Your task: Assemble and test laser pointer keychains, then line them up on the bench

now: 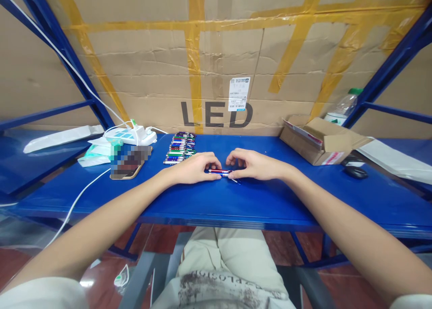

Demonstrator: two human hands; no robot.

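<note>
Pale trousers (pixel 232 250) and a printed shirt hem fill the bottom edge, closest to the camera, with two bare arms reaching out over them. Both arms go to the middle of a blue desk (pixel 256 201). The left hand (pixel 197 167) is curled over one end of a small red and silver stick (pixel 219 171). The right hand (pixel 251 165) pinches the other end with its fingertips. The stick lies low on the desk, between the two hands.

Just behind the left hand is a neat row of little sticks (pixel 180 149) in many colours. Left of that lies a phone (pixel 130 162), but it is blurred out. Behind the phone sits a white power strip (pixel 130 134) with a white cable (pixel 81 194) hanging off the desk edge. On the right stands an open cardboard box (pixel 320 140), with a dark mouse (pixel 356 171) near it and a plastic bottle (pixel 342 106) behind it.

Big brown cardboard (pixel 151 74) makes the back wall, with yellow tape, the letters LED and a white label (pixel 239 93). Blue metal posts (pixel 67 52) lean in at both sides. The floor under the desk is red-brown.

Fingers cover most of the stick, so its whole shape is hard to see. The words on the label are too small to read.
</note>
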